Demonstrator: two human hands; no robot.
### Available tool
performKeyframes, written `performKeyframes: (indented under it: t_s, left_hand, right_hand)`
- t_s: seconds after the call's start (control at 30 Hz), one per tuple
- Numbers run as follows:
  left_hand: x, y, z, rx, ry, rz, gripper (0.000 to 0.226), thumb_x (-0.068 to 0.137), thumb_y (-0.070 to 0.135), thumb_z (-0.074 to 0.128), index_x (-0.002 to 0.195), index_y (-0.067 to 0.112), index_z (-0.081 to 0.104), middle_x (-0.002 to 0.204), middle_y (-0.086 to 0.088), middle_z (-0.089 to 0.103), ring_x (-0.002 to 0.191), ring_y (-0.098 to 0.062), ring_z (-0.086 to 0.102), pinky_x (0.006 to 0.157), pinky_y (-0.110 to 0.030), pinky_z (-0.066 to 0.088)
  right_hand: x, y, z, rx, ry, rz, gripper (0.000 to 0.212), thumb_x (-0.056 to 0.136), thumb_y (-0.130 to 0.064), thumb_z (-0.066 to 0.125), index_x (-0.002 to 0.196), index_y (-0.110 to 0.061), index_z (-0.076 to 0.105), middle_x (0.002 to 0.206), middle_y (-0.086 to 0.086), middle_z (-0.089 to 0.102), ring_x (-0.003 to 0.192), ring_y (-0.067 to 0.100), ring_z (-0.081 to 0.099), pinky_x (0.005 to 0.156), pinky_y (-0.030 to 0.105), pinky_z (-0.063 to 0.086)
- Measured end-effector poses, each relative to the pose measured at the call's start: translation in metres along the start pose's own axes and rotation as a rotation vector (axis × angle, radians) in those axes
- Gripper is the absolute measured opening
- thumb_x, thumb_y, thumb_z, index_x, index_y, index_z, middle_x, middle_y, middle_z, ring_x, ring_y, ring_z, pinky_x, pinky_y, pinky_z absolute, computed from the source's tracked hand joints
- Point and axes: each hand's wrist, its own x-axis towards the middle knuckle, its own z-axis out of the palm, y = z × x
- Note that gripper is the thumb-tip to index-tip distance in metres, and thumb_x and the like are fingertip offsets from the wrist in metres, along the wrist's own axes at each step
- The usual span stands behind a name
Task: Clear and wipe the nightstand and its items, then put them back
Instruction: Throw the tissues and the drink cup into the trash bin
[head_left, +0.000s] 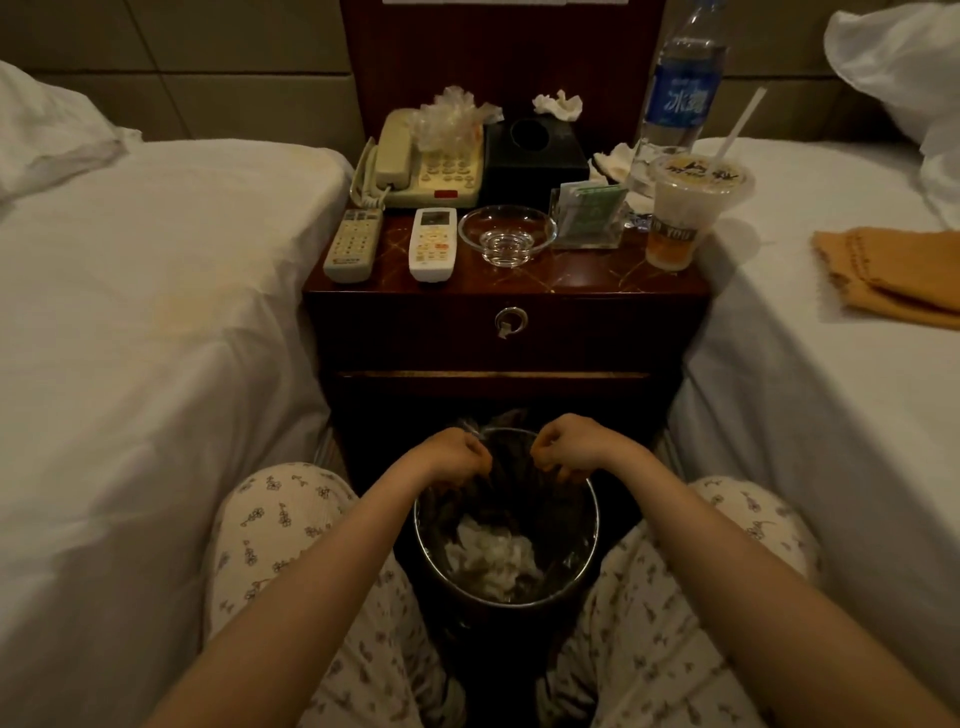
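Note:
The dark wooden nightstand (571, 283) stands between two beds. On it sit a beige phone (415, 166), two remotes (354, 244) (432, 243), a glass ashtray (506, 234), a black tissue box (530, 156), a card holder (589, 213), a water bottle (678, 88), a lidded drink cup (685, 208), crumpled plastic (449, 117) and used tissues (558, 104). Below, a bin (457, 587) with a black liner holds white tissue. My left hand (452, 452) and my right hand (566, 449) each pinch the liner at the bin's far rim.
White beds flank the nightstand on the left (156, 312) and right (831, 364). An orange cloth (893, 275) lies on the right bed. Pillows sit at both far corners. My knees in patterned trousers bracket the bin. A drawer with a ring pull (510, 319) faces me.

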Motion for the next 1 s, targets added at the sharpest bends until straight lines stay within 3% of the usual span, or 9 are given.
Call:
performKeyframes:
  t_s: [0.13, 0.33, 0.5, 0.6, 0.67, 0.8, 0.87, 1.0]
  left_hand:
    - [0.003, 0.018, 0.000, -0.008, 0.088, 0.086, 0.022, 0.094, 0.017, 0.049, 0.110, 0.015, 0.064, 0.081, 0.008, 0.054, 0.067, -0.003, 0.051, 0.054, -0.016, 0.040]
    - [0.000, 0.082, -0.017, -0.127, 0.182, 0.315, 0.019, 0.094, 0.012, 0.049, 0.106, 0.016, 0.063, 0.097, 0.000, 0.060, 0.070, -0.006, 0.056, 0.054, -0.016, 0.042]
    - [-0.003, 0.142, -0.030, -0.236, 0.249, 0.445, 0.026, 0.095, 0.010, 0.049, 0.120, 0.012, 0.055, 0.099, 0.000, 0.057, 0.068, -0.006, 0.054, 0.054, -0.016, 0.043]
    - [-0.003, 0.174, -0.040, -0.231, 0.260, 0.502, 0.033, 0.095, 0.011, 0.048, 0.127, 0.014, 0.050, 0.113, 0.000, 0.056, 0.083, -0.011, 0.057, 0.065, -0.020, 0.045]
    - [0.002, 0.194, -0.043, -0.214, 0.296, 0.521, 0.039, 0.094, 0.011, 0.048, 0.133, 0.014, 0.046, 0.125, -0.003, 0.055, 0.099, -0.016, 0.057, 0.073, -0.024, 0.046]
    - [0.005, 0.226, -0.042, -0.278, 0.316, 0.509, 0.056, 0.093, 0.011, 0.049, 0.145, 0.012, 0.029, 0.142, -0.007, 0.045, 0.123, -0.023, 0.049, 0.098, -0.033, 0.042]
    - [0.004, 0.238, -0.041, -0.365, 0.298, 0.507, 0.061, 0.094, 0.009, 0.048, 0.148, 0.012, 0.021, 0.145, -0.007, 0.041, 0.126, -0.023, 0.046, 0.099, -0.031, 0.041]
    - [0.009, 0.251, -0.038, -0.413, 0.249, 0.487, 0.066, 0.093, 0.002, 0.044, 0.149, 0.013, 0.013, 0.148, -0.007, 0.038, 0.132, -0.023, 0.040, 0.101, -0.032, 0.038]
  right_hand:
    - [-0.005, -0.005, -0.016, 0.235, 0.184, -0.054, 0.009, 0.092, -0.017, 0.053, 0.090, -0.018, 0.062, 0.086, 0.001, 0.065, 0.068, 0.012, 0.061, 0.057, 0.020, 0.047]
    - [-0.024, -0.012, -0.061, 0.559, 0.472, -0.204, 0.025, 0.091, -0.005, 0.050, 0.076, -0.022, 0.060, 0.075, -0.002, 0.065, 0.053, 0.004, 0.057, 0.051, 0.016, 0.045]
    - [-0.043, -0.018, -0.114, 0.798, 0.830, -0.255, 0.026, 0.089, -0.004, 0.052, 0.074, -0.024, 0.057, 0.077, -0.003, 0.060, 0.063, 0.007, 0.056, 0.051, 0.014, 0.047]
    - [-0.047, -0.016, -0.148, 0.898, 1.061, -0.198, 0.018, 0.084, -0.004, 0.054, 0.083, -0.022, 0.058, 0.091, 0.004, 0.064, 0.078, 0.015, 0.062, 0.066, 0.026, 0.053]
    - [-0.049, -0.016, -0.165, 0.915, 1.146, -0.163, 0.025, 0.082, -0.003, 0.053, 0.101, -0.019, 0.057, 0.102, 0.004, 0.061, 0.086, 0.017, 0.061, 0.075, 0.029, 0.052]
    - [-0.049, -0.018, -0.187, 0.874, 1.097, -0.101, 0.053, 0.085, 0.003, 0.048, 0.134, -0.016, 0.036, 0.125, 0.008, 0.052, 0.103, 0.018, 0.052, 0.081, 0.024, 0.044]
    - [-0.047, -0.018, -0.190, 0.819, 1.031, -0.096, 0.062, 0.086, 0.004, 0.045, 0.141, -0.018, 0.025, 0.137, 0.013, 0.047, 0.118, 0.024, 0.050, 0.089, 0.028, 0.046]
    - [-0.046, -0.016, -0.190, 0.760, 0.894, -0.163, 0.072, 0.090, -0.001, 0.048, 0.147, -0.019, 0.009, 0.143, 0.016, 0.040, 0.125, 0.027, 0.045, 0.100, 0.038, 0.044]
